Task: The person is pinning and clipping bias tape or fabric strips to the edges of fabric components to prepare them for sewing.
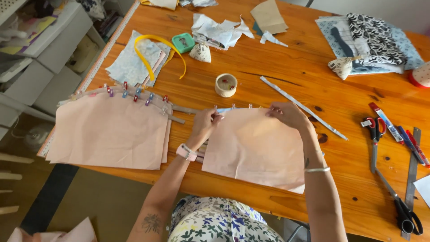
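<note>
Head view: a wooden table (286, 76) seen from above. Left hand (205, 123) and right hand (286, 114) each pinch the top edge of a pink fabric piece (255, 150) lying flat near the table's front edge. A few small clips (233, 107) already sit along that edge between the hands, so clipping appears under way, the outer parts of the edge not yet clipped. To the left lies a stack of pink pieces (109, 132), its upper edge fully clipped. A round clip tub (226, 85) stands just beyond the hands; scissors (375, 130) lie to the right
</note>
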